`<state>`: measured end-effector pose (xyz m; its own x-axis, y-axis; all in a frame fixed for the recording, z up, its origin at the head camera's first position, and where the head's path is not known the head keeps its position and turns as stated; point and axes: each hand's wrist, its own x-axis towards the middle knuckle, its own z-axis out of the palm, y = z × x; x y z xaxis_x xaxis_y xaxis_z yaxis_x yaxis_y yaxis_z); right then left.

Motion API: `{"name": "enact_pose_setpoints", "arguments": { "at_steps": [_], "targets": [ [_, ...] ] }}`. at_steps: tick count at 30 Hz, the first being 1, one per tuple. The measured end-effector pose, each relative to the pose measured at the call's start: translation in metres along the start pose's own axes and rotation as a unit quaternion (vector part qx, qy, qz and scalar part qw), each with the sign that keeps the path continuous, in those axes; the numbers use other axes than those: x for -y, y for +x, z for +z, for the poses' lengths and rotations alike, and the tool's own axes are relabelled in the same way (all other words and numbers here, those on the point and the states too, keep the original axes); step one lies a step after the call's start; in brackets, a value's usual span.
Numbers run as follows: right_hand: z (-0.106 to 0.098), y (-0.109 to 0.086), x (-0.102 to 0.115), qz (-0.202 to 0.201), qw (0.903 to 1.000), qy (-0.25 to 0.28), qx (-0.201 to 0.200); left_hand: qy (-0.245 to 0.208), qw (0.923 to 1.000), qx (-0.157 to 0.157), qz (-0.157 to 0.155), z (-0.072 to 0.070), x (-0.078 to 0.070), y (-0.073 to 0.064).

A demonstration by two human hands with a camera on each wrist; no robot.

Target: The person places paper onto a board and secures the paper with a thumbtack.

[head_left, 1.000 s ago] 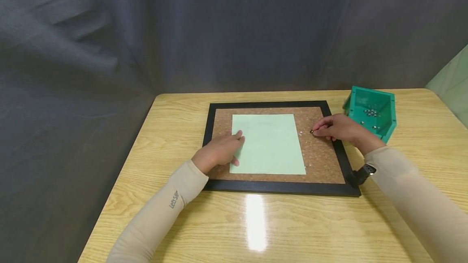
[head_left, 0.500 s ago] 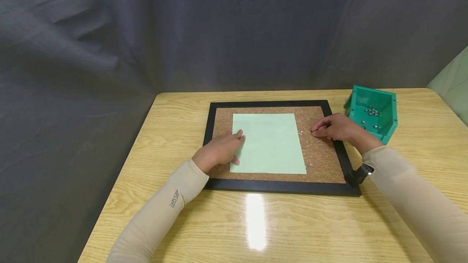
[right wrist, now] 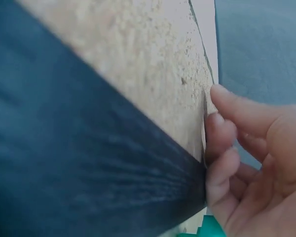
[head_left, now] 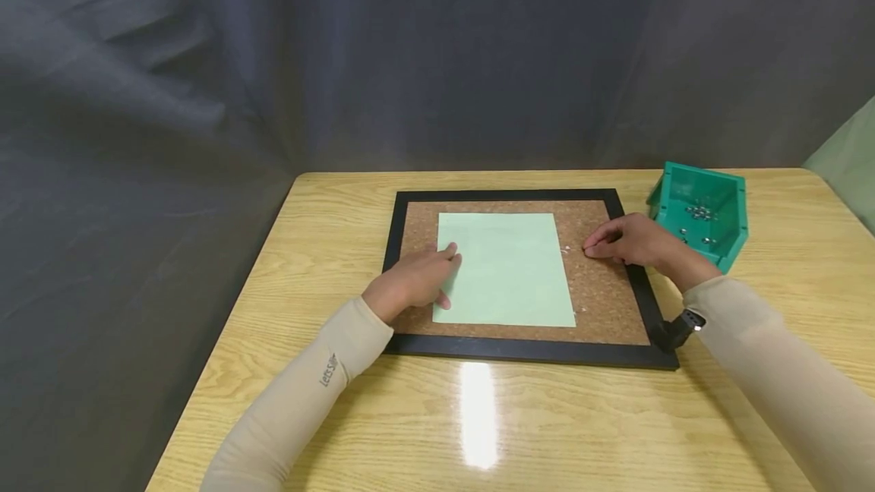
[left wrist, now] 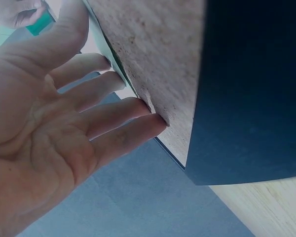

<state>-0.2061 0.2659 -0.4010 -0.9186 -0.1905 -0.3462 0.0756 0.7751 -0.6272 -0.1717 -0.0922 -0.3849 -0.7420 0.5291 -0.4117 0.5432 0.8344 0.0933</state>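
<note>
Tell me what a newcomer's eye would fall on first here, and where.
Most likely the pale green sheet, lying on the black-framed corkboard with the left hand resting across its left edge. Next, the bright green bin just right of the corkboard, with small shiny pieces inside. Then the right hand, over the corkboard right of the sheet; whatever it may hold cannot be made out.

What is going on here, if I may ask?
A person works at a black-framed corkboard. The left hand lies across the left edge of a pale green sheet on it. The right hand is down at the cork, right of the sheet; whether it holds anything is unclear. A green bin with small shiny pieces stands beside the board.
</note>
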Motion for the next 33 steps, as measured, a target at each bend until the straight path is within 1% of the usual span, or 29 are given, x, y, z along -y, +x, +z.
{"name": "enact_pose_setpoints", "arguments": {
  "at_steps": [5, 8, 12, 17, 21, 26, 33],
  "targets": [
    [-0.0008, -0.0035, -0.0010, -0.015, 0.9987, 0.048, 0.011, 0.003, 1.0000, 0.001, -0.003, -0.0003, -0.0003, -0.0005],
    [-0.0014, -0.0040, -0.0022, -0.015, 0.9977, 0.064, 0.014, 0.003, 1.0000, 0.002, -0.003, 0.0001, 0.0003, -0.0008],
    [-0.0013, -0.0028, -0.0022, -0.016, 0.9982, 0.055, 0.014, 0.000, 1.0000, 0.002, -0.002, 0.0010, 0.0017, -0.0013],
    [-0.0010, -0.0022, 0.0001, -0.034, 0.9978, 0.054, 0.016, -0.007, 1.0000, -0.002, -0.003, 0.0019, 0.0026, -0.0011],
    [0.0000, -0.0020, 0.0008, -0.044, 0.9973, 0.057, 0.017, -0.004, 1.0000, -0.006, -0.001, 0.0024, 0.0027, -0.0009],
    [0.0013, -0.0003, -0.0013, -0.049, 0.9977, 0.045, 0.000, 0.002, 1.0000, -0.008, 0.000, 0.0027, 0.0030, -0.0004],
    [0.0015, 0.0005, -0.0023, -0.048, 0.9983, 0.025, -0.019, -0.006, 1.0000, 0.000, -0.006, 0.0030, 0.0042, 0.0003]
  ]
}}
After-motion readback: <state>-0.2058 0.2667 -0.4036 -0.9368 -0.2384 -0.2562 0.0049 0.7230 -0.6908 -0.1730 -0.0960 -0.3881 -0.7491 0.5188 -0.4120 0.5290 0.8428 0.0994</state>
